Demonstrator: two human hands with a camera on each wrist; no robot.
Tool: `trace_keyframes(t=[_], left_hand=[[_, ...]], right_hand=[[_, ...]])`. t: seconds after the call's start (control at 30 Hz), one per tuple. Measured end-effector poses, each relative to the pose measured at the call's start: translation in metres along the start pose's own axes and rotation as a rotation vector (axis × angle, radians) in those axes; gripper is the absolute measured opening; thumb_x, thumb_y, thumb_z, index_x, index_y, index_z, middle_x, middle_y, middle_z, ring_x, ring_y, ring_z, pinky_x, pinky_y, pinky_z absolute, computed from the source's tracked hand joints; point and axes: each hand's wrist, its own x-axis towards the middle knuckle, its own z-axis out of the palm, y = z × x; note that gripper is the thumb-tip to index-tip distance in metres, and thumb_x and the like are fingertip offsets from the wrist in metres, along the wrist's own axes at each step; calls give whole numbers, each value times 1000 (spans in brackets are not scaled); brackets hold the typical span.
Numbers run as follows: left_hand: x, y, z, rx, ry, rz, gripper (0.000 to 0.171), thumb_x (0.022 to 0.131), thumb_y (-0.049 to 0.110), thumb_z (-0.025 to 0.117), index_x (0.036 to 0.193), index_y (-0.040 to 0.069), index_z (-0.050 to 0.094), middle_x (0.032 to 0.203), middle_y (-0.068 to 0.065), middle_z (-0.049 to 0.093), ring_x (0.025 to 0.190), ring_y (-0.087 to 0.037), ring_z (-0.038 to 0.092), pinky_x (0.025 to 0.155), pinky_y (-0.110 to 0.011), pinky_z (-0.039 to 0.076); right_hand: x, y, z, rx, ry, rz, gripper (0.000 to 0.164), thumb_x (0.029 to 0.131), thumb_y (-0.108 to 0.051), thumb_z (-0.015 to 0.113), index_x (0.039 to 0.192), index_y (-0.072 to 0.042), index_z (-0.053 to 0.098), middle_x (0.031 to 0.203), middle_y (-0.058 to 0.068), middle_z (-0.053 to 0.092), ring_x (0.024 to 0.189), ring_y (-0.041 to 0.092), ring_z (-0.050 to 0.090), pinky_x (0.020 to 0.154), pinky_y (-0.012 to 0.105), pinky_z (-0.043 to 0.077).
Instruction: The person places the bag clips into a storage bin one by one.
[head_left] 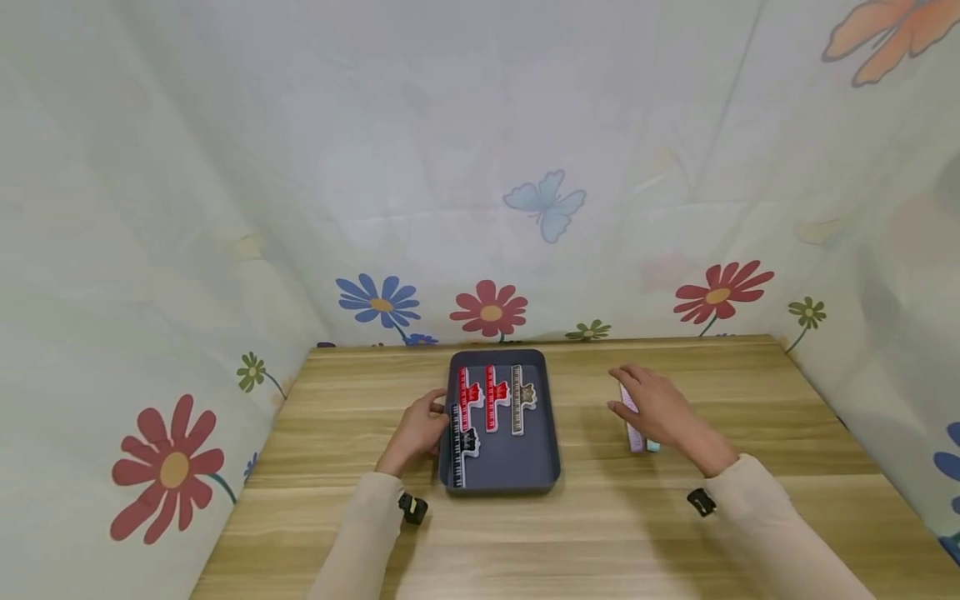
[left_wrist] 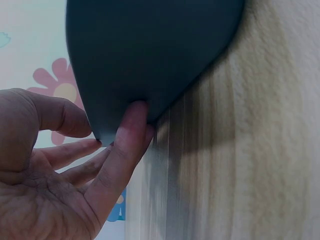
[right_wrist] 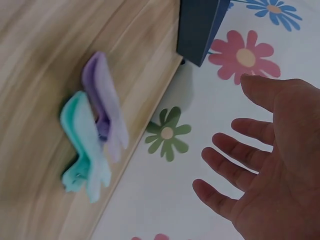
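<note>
A dark grey tray lies on the table with several long clips in it. Two red clips and a brownish one stand in a row, and a black clip lies along the left side. My left hand holds the tray's left side, its thumb at the rim and fingertips against the outer wall in the left wrist view. Over a purple clip and a teal clip hovers my right hand, fingers spread and apart from them. It partly covers both in the head view.
The wooden table ends at a pale cloth wall printed with flowers and butterflies. Similar cloth borders the left and right sides. Black straps sit at both wrists, over pale sleeves.
</note>
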Motion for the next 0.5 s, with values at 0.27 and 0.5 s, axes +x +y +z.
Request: trace_keyframes(t=[0.27,0.5], left_hand=[[0,2,0,-1,4,1,57,90,8,54,147,11,44,124,-24,62,72,-22,68,44,-38,59],[0,2,-1,-6,1,-4,57,91,8,54,147,11,44,124,-24,62,69,-21,67,44,-38,59]], right_hand=[[-11,19,7,17,-19,44,53,91,-20,68,135,5,52,128,24,57,117,42,56,93,61,50],[-16,33,14,-9,-67,85,53,88,-16,70,133,6,53,127,25,57,116,44,56,91,61,51]])
